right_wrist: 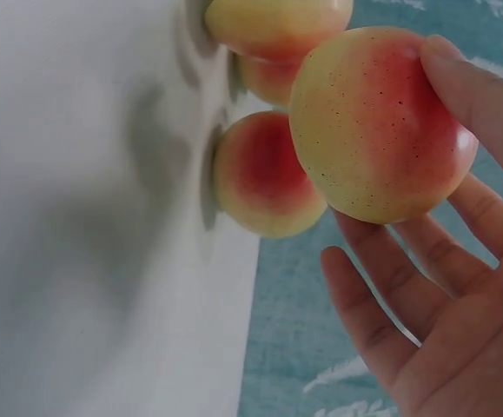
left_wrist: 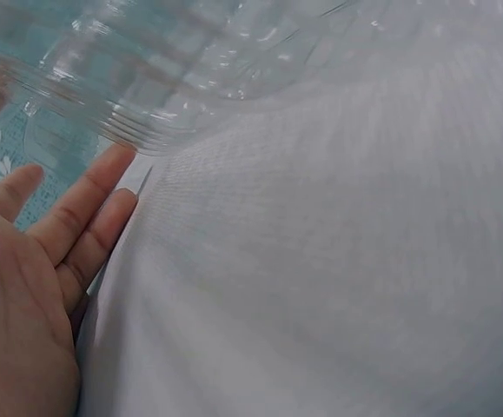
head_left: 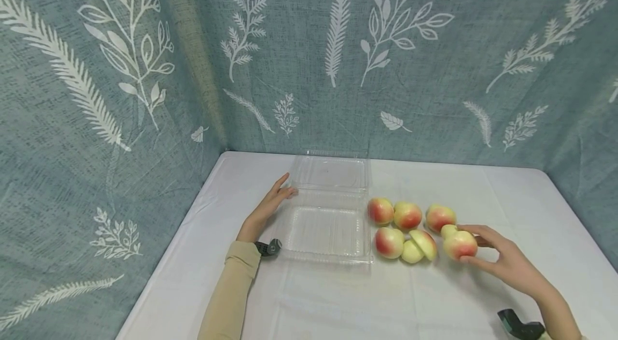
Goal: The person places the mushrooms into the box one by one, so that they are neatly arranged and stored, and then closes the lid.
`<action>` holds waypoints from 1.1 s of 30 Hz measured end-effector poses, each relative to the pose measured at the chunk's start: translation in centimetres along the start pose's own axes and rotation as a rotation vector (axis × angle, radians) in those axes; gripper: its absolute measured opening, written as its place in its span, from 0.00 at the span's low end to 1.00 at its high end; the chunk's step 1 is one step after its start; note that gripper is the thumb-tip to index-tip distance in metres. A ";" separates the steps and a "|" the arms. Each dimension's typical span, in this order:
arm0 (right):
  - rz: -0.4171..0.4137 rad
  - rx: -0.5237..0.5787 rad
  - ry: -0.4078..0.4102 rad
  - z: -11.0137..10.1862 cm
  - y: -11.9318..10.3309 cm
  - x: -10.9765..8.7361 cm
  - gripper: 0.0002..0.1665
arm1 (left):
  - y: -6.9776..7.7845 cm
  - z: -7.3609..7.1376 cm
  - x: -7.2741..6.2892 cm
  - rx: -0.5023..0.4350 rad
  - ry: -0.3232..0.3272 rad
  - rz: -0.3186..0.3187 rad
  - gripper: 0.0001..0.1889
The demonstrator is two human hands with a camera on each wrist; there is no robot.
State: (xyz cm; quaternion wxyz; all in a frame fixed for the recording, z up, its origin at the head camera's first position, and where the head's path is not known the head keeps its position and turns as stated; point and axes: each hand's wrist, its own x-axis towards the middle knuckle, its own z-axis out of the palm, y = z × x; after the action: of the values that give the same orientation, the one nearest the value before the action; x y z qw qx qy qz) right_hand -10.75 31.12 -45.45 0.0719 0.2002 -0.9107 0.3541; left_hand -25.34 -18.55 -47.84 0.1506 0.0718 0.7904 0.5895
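The right hand (head_left: 507, 262) holds the rightmost fruit (head_left: 461, 246). The left hand (head_left: 266, 208), fingers extended, is at the left edge of the box (head_left: 324, 231).

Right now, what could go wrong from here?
1. The glossy red-and-yellow round fruit, held between the right hand's thumb and fingers, might slip.
2. The open clear plastic container could slide if the left hand at its edge nudges it.
3. The loose red-and-yellow fruits beside the container could roll if bumped.
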 end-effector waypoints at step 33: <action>-0.143 0.048 -0.067 1.8 -3.4 5.4 0.37 | -2.7 -0.2 1.5 -0.027 0.008 -0.055 0.33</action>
State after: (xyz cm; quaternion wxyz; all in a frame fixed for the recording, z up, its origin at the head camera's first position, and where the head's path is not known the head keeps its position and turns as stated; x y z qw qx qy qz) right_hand -14.24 25.96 -43.21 0.0617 0.2782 -0.8872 0.3628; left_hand -26.64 -19.12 -50.57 0.1644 0.0457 0.7847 0.5960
